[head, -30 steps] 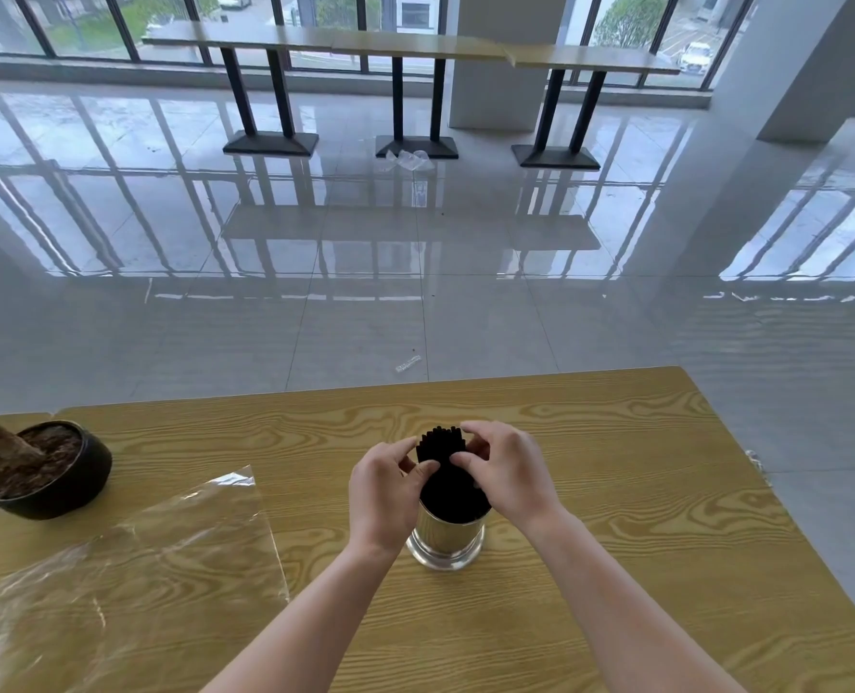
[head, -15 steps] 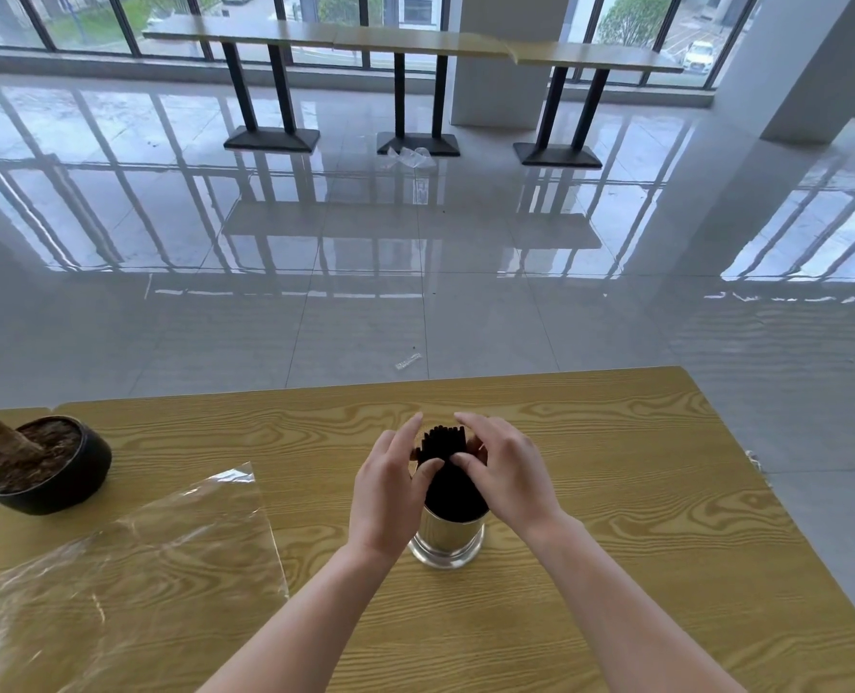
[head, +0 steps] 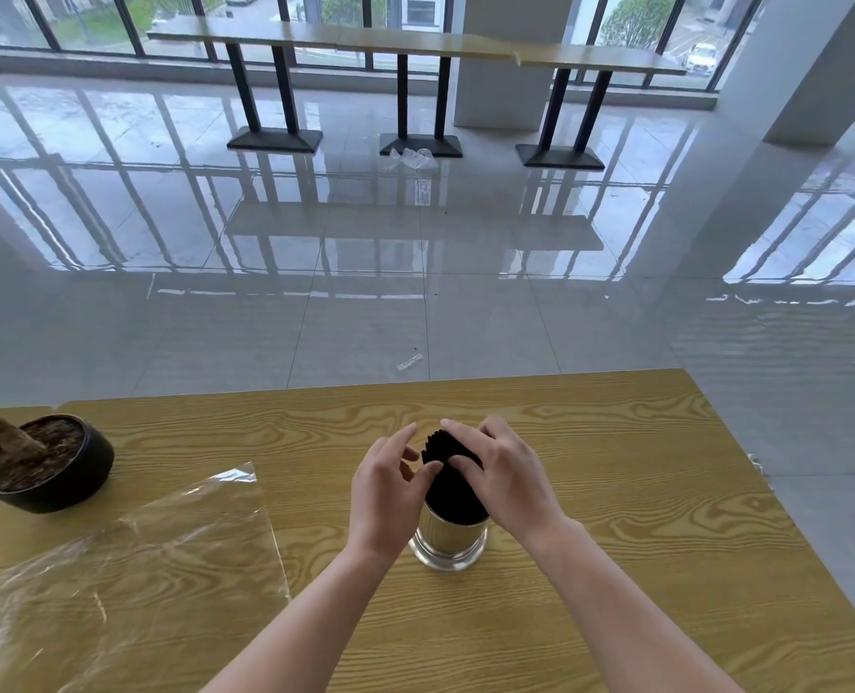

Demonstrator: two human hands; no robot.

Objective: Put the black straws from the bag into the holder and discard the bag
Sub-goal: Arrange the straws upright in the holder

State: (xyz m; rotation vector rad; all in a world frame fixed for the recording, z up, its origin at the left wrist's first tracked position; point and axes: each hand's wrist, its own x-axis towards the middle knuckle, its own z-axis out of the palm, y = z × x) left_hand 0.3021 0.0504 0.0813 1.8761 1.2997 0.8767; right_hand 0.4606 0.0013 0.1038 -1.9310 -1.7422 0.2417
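Note:
A bundle of black straws [head: 453, 485] stands upright in a shiny metal holder [head: 448, 542] near the middle of the wooden table [head: 640, 492]. My left hand [head: 385, 487] is beside the bundle on its left, fingers spread and curled toward the straws, fingertips touching them. My right hand [head: 502, 472] rests over the tops of the straws from the right, fingers pressing on the bundle. The clear plastic bag [head: 125, 572] lies flat and empty on the table at the left, apart from both hands.
A dark bowl-shaped pot [head: 48, 465] with soil and a dry stump sits at the table's far left. Beyond the table's far edge is glossy tiled floor with a crumpled clear wrapper [head: 410, 158] and high tables by the windows.
My left hand has loosened from the bundle and its fingers have spread. My right hand has shifted slightly over the straw tops. The holder and bag have not moved.

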